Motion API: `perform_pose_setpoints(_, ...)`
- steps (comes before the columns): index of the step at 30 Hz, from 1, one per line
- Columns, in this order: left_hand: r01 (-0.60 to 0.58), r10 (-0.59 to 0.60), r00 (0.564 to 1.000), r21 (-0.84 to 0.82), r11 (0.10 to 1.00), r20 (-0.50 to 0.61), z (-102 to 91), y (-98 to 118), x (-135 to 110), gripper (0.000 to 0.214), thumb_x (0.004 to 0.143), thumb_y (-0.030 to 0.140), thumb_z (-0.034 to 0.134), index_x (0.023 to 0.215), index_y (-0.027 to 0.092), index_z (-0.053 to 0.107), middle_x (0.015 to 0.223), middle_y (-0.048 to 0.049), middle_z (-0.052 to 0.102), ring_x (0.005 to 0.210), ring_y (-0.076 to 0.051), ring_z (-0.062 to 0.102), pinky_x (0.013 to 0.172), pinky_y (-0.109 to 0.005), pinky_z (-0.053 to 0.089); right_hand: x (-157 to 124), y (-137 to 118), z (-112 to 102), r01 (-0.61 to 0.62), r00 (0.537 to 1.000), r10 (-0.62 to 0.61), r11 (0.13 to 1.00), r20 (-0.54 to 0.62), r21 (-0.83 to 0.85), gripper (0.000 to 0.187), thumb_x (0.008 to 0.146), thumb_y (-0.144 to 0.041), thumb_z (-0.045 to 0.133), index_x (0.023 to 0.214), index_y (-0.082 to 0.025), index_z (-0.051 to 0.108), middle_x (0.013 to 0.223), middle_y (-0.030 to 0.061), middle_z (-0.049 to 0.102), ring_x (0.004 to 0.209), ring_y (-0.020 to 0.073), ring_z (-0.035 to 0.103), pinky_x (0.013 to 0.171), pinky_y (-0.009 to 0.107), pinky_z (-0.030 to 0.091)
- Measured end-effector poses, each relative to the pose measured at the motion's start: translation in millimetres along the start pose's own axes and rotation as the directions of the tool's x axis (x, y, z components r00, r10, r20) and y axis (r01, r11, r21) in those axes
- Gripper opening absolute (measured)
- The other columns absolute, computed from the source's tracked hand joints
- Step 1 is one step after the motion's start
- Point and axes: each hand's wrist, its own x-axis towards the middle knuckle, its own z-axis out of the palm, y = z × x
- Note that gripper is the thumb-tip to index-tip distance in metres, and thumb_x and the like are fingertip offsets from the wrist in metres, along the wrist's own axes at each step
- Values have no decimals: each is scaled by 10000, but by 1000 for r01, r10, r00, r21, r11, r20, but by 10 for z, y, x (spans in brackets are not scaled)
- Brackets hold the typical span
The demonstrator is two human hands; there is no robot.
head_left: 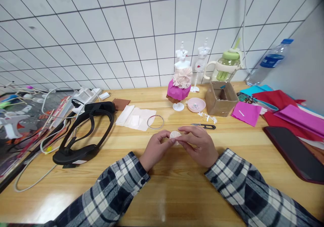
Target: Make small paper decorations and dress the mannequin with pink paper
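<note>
Both my hands meet at the middle of the wooden table point(162, 186), pinching a small round pleated piece of pale paper point(174, 135) between them. My left hand point(155, 149) grips its left edge with thumb and fingers closed. My right hand point(198, 142) is curled over its right side, fingers closed on it. Just beyond lie small black scissors point(204, 126), a thin wire ring point(155, 122) and a stack of white paper sheets point(135, 118). A small mannequin point(180, 82) in a magenta paper skirt with a pale paper fan stands further back.
A black headset with straps point(84, 132) and cables lie at the left. A pink bowl point(196, 104), a cardboard box point(220, 98), a green-lidded cup point(226, 65), a water bottle point(269, 61), coloured paper sheets point(291, 114) and a dark phone point(295, 151) fill the right.
</note>
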Motion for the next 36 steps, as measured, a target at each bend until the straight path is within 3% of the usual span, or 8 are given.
perform_pose_setpoints(6,-10,10,1000,29,1000,-2,-16,-8,8,201,804,348,630,801,150,665,828,-46,661,825,-190,594,801,-299,457,3,-9,13,-35,999,35,995,-5,91,164,854,-194,626,919,-287,746,1055,21,707,843,166,628,793,360,466)
perform_pose_setpoints(12,-46,56,998,220,975,-42,-12,-2,1,166,800,313,614,759,157,653,808,-47,659,823,-195,585,791,-306,448,35,13,-20,-219,976,209,942,67,254,137,848,-214,637,959,-242,713,973,29,715,843,171,641,780,336,502)
perform_pose_setpoints(19,-42,59,997,302,952,-47,-1,-16,5,174,828,318,589,763,169,652,821,-47,668,834,-195,587,786,-304,453,30,49,-29,-136,990,125,976,71,170,78,832,-206,655,883,-242,703,1047,30,690,962,194,617,857,372,467)
perform_pose_setpoints(24,-117,123,992,358,926,6,16,-11,4,172,846,310,582,782,178,672,828,-43,684,845,-189,597,829,-314,440,3,66,2,-87,990,77,993,118,77,132,842,-195,640,895,-293,710,1089,3,679,963,192,605,851,371,442)
perform_pose_setpoints(31,-171,168,985,469,867,48,34,-9,-6,149,834,290,609,750,199,693,793,-25,703,806,-175,606,824,-306,427,14,20,-42,-78,966,94,994,241,-77,84,830,-195,625,865,-256,671,1128,2,669,970,211,587,853,396,389)
perform_pose_setpoints(36,-186,176,982,436,880,65,25,-31,-1,125,829,280,622,767,200,696,799,-24,705,814,-170,613,831,-302,424,32,6,-40,-84,952,100,994,289,-69,56,826,-188,616,856,-228,641,1115,20,668,982,205,581,870,386,384)
